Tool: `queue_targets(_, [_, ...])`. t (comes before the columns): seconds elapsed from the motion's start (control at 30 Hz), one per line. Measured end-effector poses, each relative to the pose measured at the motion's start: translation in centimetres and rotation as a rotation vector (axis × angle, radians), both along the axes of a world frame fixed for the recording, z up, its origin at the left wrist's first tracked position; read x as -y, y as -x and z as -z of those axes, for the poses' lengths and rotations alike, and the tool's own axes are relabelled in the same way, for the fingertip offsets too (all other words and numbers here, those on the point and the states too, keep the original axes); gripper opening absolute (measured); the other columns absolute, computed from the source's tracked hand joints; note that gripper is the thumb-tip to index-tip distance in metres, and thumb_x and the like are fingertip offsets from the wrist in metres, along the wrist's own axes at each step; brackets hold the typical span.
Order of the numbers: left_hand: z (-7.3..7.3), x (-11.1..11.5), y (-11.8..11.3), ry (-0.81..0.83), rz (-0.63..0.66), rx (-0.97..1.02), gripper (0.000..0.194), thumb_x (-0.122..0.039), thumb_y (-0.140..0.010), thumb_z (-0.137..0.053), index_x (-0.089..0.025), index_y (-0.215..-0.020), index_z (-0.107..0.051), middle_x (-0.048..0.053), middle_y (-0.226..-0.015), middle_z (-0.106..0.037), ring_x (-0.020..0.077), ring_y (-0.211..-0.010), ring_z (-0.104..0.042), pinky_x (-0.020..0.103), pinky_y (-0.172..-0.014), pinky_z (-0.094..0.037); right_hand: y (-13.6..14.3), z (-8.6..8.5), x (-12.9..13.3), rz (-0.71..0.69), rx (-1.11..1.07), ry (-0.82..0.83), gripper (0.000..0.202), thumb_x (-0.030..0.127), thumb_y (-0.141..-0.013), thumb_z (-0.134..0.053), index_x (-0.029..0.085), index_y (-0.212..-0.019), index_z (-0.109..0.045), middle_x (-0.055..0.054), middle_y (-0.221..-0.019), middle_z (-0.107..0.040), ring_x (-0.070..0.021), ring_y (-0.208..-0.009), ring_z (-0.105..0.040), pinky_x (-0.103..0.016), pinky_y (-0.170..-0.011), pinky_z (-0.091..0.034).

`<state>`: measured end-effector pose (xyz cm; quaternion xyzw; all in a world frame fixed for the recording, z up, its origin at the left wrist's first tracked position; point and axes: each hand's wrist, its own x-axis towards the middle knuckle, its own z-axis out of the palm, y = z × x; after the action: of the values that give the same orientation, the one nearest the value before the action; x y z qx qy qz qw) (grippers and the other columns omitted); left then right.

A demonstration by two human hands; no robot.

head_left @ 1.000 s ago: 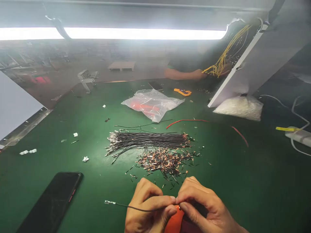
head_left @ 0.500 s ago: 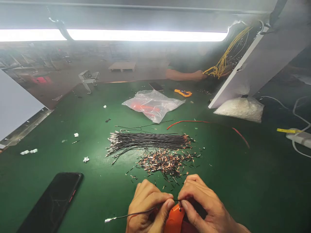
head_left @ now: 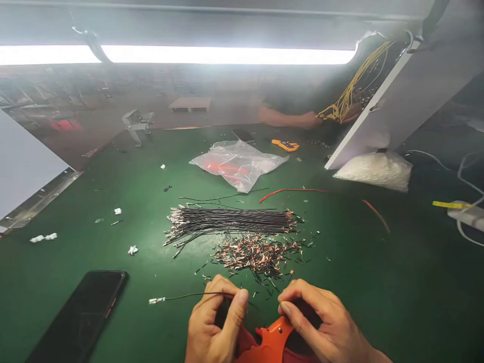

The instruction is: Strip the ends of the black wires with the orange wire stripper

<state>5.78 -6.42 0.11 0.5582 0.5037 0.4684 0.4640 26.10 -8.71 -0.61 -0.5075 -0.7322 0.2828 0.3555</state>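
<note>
Pinched between thumb and fingers of my left hand (head_left: 219,317) is a black wire (head_left: 192,294) with a white-and-metal terminal at its left end. My right hand (head_left: 321,317) is closed beside an orange tool (head_left: 274,340), its thumb and forefinger pressed together; whatever is between them is too small to make out. The orange tool lies between both hands at the bottom edge. Beyond the hands is a heap of short black clippings with copper ends (head_left: 253,254). Behind that heap lies a bundle of black wires (head_left: 234,221), terminals to the left.
A black phone (head_left: 79,317) lies at left. Farther back are a clear plastic bag (head_left: 242,164), a red wire (head_left: 291,190), a yellow tool (head_left: 285,145) and a bag of white pieces (head_left: 374,170). Another person's forearm (head_left: 287,119) shows across the table, near yellow wires (head_left: 350,96).
My hands have moved apart. The left hand shifted left and up with the black wire, which no longer reaches my right hand. More of the orange tool shows.
</note>
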Motion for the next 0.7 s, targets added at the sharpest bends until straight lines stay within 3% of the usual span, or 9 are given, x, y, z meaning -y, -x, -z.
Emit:
queue_targets(0.23, [0.0, 0.6, -0.4, -0.004, 0.073, -0.110, 0.035, -0.041, -0.091, -0.059, -0.022, -0.062, -0.058, 0.000, -0.064, -0.059, 0.0160, -0.069, -0.055, 0.025, -0.057, -0.040, 0.6, 0.0, -0.1, 0.082, -0.086, -0.006, 0.005, 0.023, -0.096, -0.053, 0.023, -0.098, -0.057, 0.003, -0.070, -0.065, -0.0129, -0.054, -0.058, -0.023, -0.051, -0.046])
queue_targets(0.33, [0.1, 0.6, -0.5, -0.067, 0.084, -0.127, 0.035, -0.040, -0.092, -0.059, -0.022, -0.062, -0.057, -0.001, -0.063, -0.059, 0.0154, -0.068, -0.054, 0.025, -0.062, -0.041, 1.0, -0.6, -0.5, -0.037, -0.090, -0.120, 0.019, 0.029, -0.103, -0.043, 0.022, -0.108, -0.060, -0.002, -0.080, -0.073, -0.0146, -0.064, -0.066, -0.025, -0.058, -0.049])
queue_targets(0.47, [0.3, 0.7, -0.7, -0.116, 0.093, -0.144, 0.036, -0.041, -0.091, -0.060, -0.022, -0.061, -0.057, -0.001, -0.061, -0.056, 0.0151, -0.066, -0.052, 0.025, -0.060, -0.040, 1.7, -1.1, -0.9, -0.241, -0.009, -0.236, 0.048, 0.047, -0.106, -0.025, 0.019, -0.088, -0.060, -0.004, -0.069, -0.069, -0.0164, -0.060, -0.061, -0.033, -0.062, -0.044])
queue_targets(0.57, [0.3, 0.9, -1.0, -0.130, 0.123, -0.128, 0.036, -0.040, -0.091, -0.060, -0.021, -0.061, -0.059, -0.001, -0.059, -0.056, 0.0140, -0.063, -0.051, 0.024, -0.057, -0.038, 1.8, -1.0, -0.8, -0.284, 0.029, -0.292, 0.040, 0.034, -0.107, -0.027, 0.019, -0.085, -0.057, -0.002, -0.065, -0.066, -0.0150, -0.057, -0.057, -0.034, -0.066, -0.045])
queue_targets(0.7, [0.1, 0.6, -0.8, -0.105, 0.201, -0.048, 0.025, -0.039, -0.090, -0.063, -0.023, -0.071, -0.068, 0.000, -0.063, -0.060, 0.0143, -0.065, -0.053, 0.023, -0.056, -0.039, 1.6, -0.8, -0.4, -0.230, 0.034, -0.273, 0.021, 0.018, -0.099, -0.039, 0.020, -0.085, -0.055, -0.001, -0.064, -0.066, -0.0150, -0.056, -0.055, -0.034, -0.066, -0.046])
